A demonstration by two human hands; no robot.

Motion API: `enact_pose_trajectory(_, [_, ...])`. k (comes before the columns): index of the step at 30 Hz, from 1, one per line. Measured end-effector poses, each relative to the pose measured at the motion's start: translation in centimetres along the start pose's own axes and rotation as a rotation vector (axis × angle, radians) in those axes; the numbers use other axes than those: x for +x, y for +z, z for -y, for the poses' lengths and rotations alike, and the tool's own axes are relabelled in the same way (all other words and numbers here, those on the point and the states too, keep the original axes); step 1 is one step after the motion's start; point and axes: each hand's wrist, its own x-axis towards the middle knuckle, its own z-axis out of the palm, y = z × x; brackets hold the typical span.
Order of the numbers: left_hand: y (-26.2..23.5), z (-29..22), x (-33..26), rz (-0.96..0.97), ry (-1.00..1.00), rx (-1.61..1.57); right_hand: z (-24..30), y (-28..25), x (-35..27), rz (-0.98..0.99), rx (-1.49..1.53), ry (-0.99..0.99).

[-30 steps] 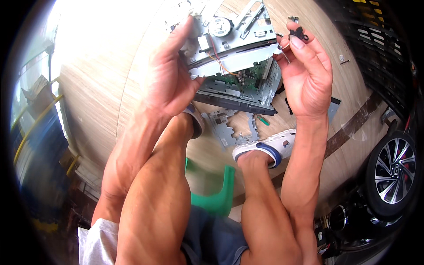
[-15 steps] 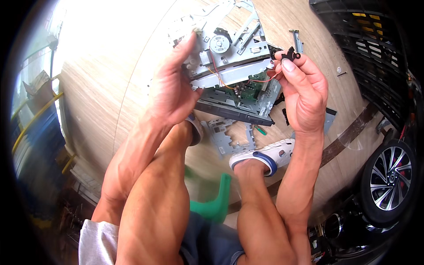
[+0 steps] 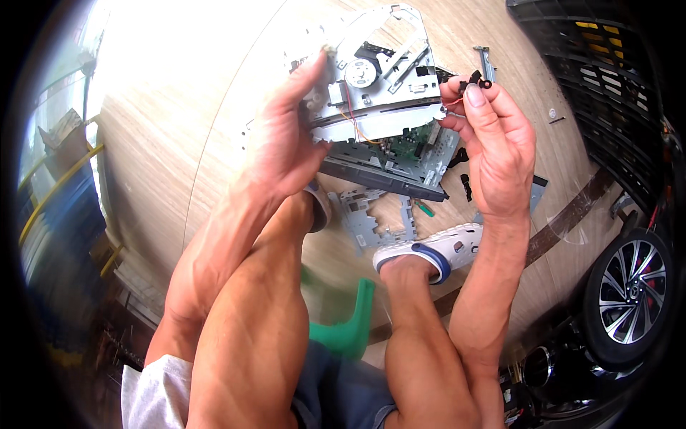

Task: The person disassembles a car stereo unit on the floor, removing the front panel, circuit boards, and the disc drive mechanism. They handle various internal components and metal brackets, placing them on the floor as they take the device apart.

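My left hand [image 3: 289,136] grips the left side of a silver metal disc-drive mechanism [image 3: 407,96], its thumb on top. A round motor hub [image 3: 360,73] and thin red and yellow wires show on the mechanism. Between thumb and fingers, my right hand [image 3: 496,143] pinches a small black plastic part [image 3: 474,83] just off the mechanism's right corner. A thin red wire runs by those fingertips; where it ends is hidden. Underneath, tilted on the floor, lies an open device casing [image 3: 386,179] with a green circuit board [image 3: 409,145].
Near my feet lie a cut-out metal plate [image 3: 368,218] and a green-handled screwdriver [image 3: 424,208]. Small black parts [image 3: 466,187] and a metal bracket [image 3: 486,63] rest to the right. A black plastic crate [image 3: 572,71] stands far right, with a car wheel [image 3: 632,289] nearer.
The mechanism has tilted slightly and shifted a little right in my left hand. My right hand has moved slightly right, still pinching the black part; the red wire beside it sits higher.
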Motion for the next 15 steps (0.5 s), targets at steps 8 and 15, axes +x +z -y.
enact_pose_trajectory(8, [0.6, 0.3, 0.1, -0.037, -0.025, -0.030, -0.4, -0.4, 0.0, -0.069, 0.029, 0.005])
enact_pose_trajectory(15, [0.1, 0.6, 0.0, -0.036, -0.009, 0.024, -0.4, 0.3, 0.1, -0.083, -0.020, -0.020])
